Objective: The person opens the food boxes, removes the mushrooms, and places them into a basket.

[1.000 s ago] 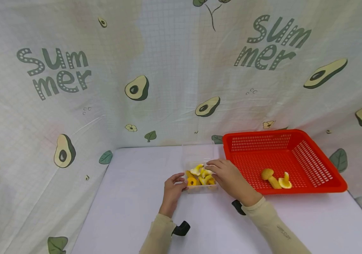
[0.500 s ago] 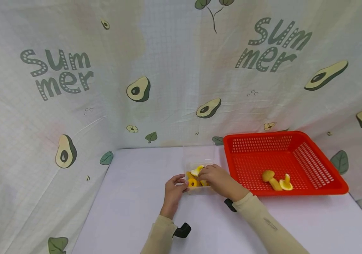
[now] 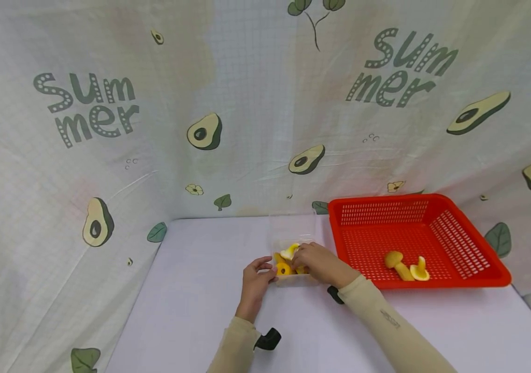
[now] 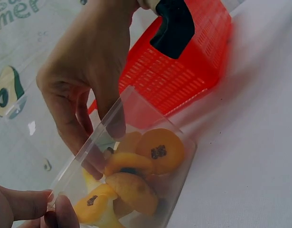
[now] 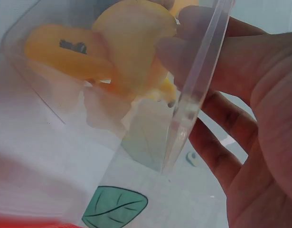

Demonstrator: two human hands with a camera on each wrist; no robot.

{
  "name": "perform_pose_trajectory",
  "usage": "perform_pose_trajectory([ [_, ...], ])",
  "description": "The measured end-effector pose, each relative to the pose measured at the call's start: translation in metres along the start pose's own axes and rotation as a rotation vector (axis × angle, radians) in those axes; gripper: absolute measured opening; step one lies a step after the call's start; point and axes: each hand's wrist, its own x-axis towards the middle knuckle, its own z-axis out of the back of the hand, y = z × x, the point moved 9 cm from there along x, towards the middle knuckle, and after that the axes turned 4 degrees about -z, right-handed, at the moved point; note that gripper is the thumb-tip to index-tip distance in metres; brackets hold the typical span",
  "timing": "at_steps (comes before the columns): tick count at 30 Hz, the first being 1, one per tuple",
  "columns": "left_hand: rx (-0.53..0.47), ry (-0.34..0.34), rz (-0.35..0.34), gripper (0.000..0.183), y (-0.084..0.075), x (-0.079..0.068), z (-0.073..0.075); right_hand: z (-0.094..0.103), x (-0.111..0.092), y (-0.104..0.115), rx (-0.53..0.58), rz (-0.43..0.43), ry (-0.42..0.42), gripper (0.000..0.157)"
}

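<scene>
A clear plastic box (image 3: pixel 295 281) with its lid raised stands on the table and holds several yellow toy mushrooms (image 4: pixel 131 190). My left hand (image 3: pixel 254 285) pinches the box's rim at its left side between thumb and fingers. From the right, my right hand (image 3: pixel 323 264) reaches over the wall into the box. In the right wrist view its thumb and a finger pinch the edge of a yellow mushroom (image 5: pixel 136 40), seen blurred through the plastic. The fingertips are partly hidden behind other mushrooms in the left wrist view.
A red plastic basket (image 3: pixel 433 284) stands just right of the box. Inside lie a brown-yellow mushroom (image 3: pixel 399 264) and a paler yellow one (image 3: pixel 419 269). Behind the white table (image 3: pixel 200 311) hangs a printed cloth (image 3: pixel 246 103).
My right hand has moved left and down into the box, covering mushrooms that were visible before. My left hand stays at the box's left side. The basket's contents are unchanged.
</scene>
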Motion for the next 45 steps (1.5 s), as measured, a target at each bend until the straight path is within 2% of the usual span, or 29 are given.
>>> perform_pose_trajectory([
  [8, 0.000, 0.007, -0.005, 0.039, -0.002, -0.002, -0.003, 0.000, 0.003, 0.000, 0.007, 0.030, -0.016, 0.017],
  [16, -0.027, 0.022, -0.018, 0.038, -0.002, -0.001, -0.005, 0.002, 0.005, 0.006, -0.060, 0.086, -0.050, 0.012],
  [25, -0.025, 0.013, -0.014, 0.039, -0.002, -0.001, -0.005, 0.010, 0.001, 0.001, -0.169, 0.052, -0.099, 0.016],
  [29, -0.015, 0.012, -0.013, 0.039, 0.000, 0.000, -0.005, 0.019, -0.007, -0.002, -0.192, 0.031, -0.205, 0.017],
  [34, 0.012, -0.006, 0.006, 0.037, 0.001, 0.000, -0.002, 0.042, -0.025, -0.001, -0.200, 0.011, -0.432, 0.021],
  [37, 0.015, -0.013, 0.010, 0.036, 0.001, 0.000, -0.001, 0.055, -0.036, -0.001, -0.177, -0.014, -0.538, 0.023],
  [45, 0.011, -0.014, 0.020, 0.038, 0.003, 0.000, 0.000, 0.089, -0.071, -0.009, -0.192, -0.092, -0.699, 0.030],
])
